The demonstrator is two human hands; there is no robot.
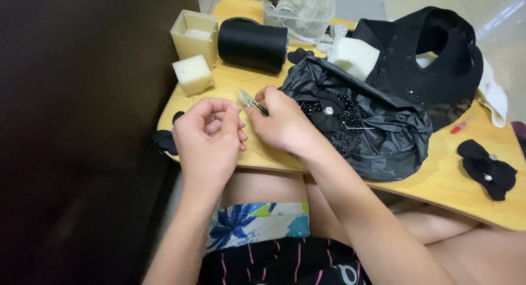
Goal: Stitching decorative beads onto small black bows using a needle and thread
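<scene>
Pale wood is showing under both hands, where a small lap table [438, 181] is resting over the person's legs. The right hand [285, 126] is reaching in from the lower right, forearm slanting up across the lap, knuckles up and fingers curled tight around small metal snips [249, 101], whose blades are pointing up and to the left past the thumb. The left hand [211, 140] is coming up from below with the wrist straight, its back to the camera, fingers folded inward and the thumb pressing against the fingertips in a pinch; what that grip is holding is too fine to tell. The two hands are sitting just beside each other at the near left edge of the table.

Right of the right hand, a crumpled black plastic bag [383, 137] is lying open with black beads [342, 123] and a black fabric flower [327, 112] on it. Behind the hands a black thread spool [253, 44] is lying on its side, with a foam block [192, 74] near it.
</scene>
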